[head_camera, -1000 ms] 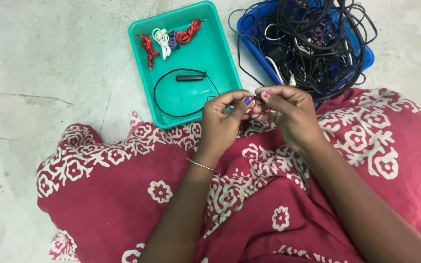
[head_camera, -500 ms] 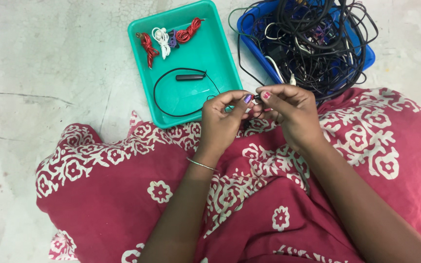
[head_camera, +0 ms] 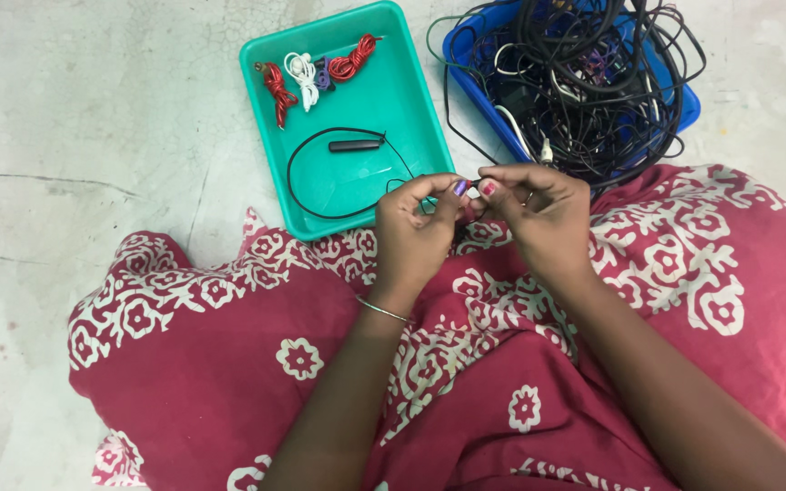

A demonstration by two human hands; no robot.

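My left hand (head_camera: 416,227) and my right hand (head_camera: 539,214) meet fingertip to fingertip above my lap, just in front of a teal tray (head_camera: 411,100). Both pinch the end of a thin black cable (head_camera: 297,164). That cable loops back into the tray and carries a small black oblong piece (head_camera: 355,145). At the tray's far end lie bundled cables: a red one (head_camera: 277,89), a white one (head_camera: 303,73) and another red one (head_camera: 353,62). What sits exactly between my fingertips is too small to make out.
A blue tray (head_camera: 684,109) heaped with tangled black cables (head_camera: 593,73) stands to the right of the teal one. Red cloth with a white flower print (head_camera: 229,336) covers my lap. Grey concrete floor (head_camera: 93,109) lies all around.
Both hands stay together at the cable's end with only slight finger motion. The cable loop in the tray has barely shifted.
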